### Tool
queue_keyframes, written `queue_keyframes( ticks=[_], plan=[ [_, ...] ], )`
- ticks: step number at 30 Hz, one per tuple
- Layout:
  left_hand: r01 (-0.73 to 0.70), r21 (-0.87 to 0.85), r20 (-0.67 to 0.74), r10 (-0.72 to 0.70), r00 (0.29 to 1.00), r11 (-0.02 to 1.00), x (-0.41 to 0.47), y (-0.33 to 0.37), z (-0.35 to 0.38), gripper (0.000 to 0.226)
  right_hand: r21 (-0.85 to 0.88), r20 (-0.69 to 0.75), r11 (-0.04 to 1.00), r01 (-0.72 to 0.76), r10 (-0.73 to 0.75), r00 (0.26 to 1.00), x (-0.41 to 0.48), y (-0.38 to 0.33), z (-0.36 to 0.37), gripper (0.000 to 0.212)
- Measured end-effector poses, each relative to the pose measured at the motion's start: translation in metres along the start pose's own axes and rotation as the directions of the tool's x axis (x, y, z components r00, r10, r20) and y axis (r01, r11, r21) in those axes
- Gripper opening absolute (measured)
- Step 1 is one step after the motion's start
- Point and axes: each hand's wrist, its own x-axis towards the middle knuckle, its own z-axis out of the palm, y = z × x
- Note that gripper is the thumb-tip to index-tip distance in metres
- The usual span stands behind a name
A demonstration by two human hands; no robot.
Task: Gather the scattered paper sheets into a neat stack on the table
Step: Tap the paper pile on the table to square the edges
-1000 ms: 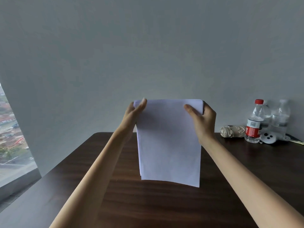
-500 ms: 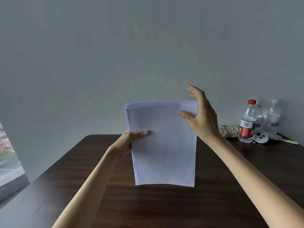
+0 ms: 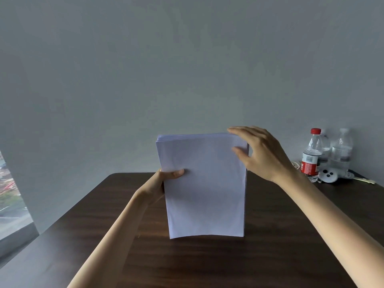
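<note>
A stack of white paper sheets [image 3: 204,188] stands upright on its bottom edge on the dark wooden table [image 3: 207,262], near the middle. My left hand [image 3: 160,183] grips the stack's left edge, thumb on the front face. My right hand [image 3: 257,152] is at the top right corner with fingers spread and nearly straight; the fingertips lie over the top edge and the thumb touches the front face near the right edge.
Clear water bottles stand at the back right against the grey wall, one with a red cap and label [image 3: 311,154]. A small white round object [image 3: 328,176] lies beside them. A window [image 3: 10,192] is at the left.
My left hand slid from the top left corner down to the middle of the left edge. My right hand let go of the top right corner, opened, and now lies over the top edge.
</note>
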Motion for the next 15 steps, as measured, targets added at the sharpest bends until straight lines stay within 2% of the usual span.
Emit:
queue_keyframes(
  ticks=[2, 3, 4, 6, 7, 8, 11, 15],
  plan=[
    [-0.001, 0.000, 0.007, 0.001, 1.000, 1.000, -0.001, 0.000, 0.000, 0.044, 0.132, -0.011, 0.987, -0.088, 0.090, 0.996, 0.001, 0.003, 0.003, 0.046],
    [-0.004, 0.000, 0.011, 0.004, 1.000, 1.000, -0.001, 0.000, -0.001, 0.043, 0.277, 0.019, 0.945, -0.177, 0.179, 0.984, 0.000, 0.003, 0.005, 0.052],
    [-0.005, 0.002, 0.014, 0.005, 1.000, 1.000, -0.001, 0.000, -0.001, 0.042, 0.461, 0.097, 0.840, -0.288, 0.274, 0.957, 0.000, 0.002, 0.006, 0.061],
    [-0.012, 0.009, 0.015, 0.011, 1.000, 1.000, -0.001, 0.000, -0.001, 0.041, 0.722, 0.288, 0.513, -0.464, 0.387, 0.876, -0.004, 0.002, 0.010, 0.072],
    [-0.023, 0.024, 0.011, 0.023, 1.000, 0.999, -0.001, 0.000, -0.001, 0.041, 0.769, 0.373, 0.375, -0.518, 0.394, 0.840, -0.005, 0.003, 0.013, 0.070],
    [-0.045, 0.049, 0.002, 0.045, 0.999, 0.998, 0.001, 0.002, -0.002, 0.041, 0.782, 0.443, 0.282, -0.555, 0.376, 0.814, -0.007, 0.004, 0.017, 0.065],
    [-0.162, 0.067, -0.051, 0.166, 0.985, 0.984, 0.005, 0.016, -0.004, 0.047, 0.767, 0.557, 0.160, -0.622, 0.316, 0.768, -0.007, 0.006, 0.026, 0.055],
    [-0.287, 0.126, -0.053, 0.296, 0.954, 0.950, 0.004, 0.052, 0.000, 0.059, 0.763, 0.601, 0.071, -0.643, 0.287, 0.746, 0.000, 0.004, 0.035, 0.067]
  ],
)
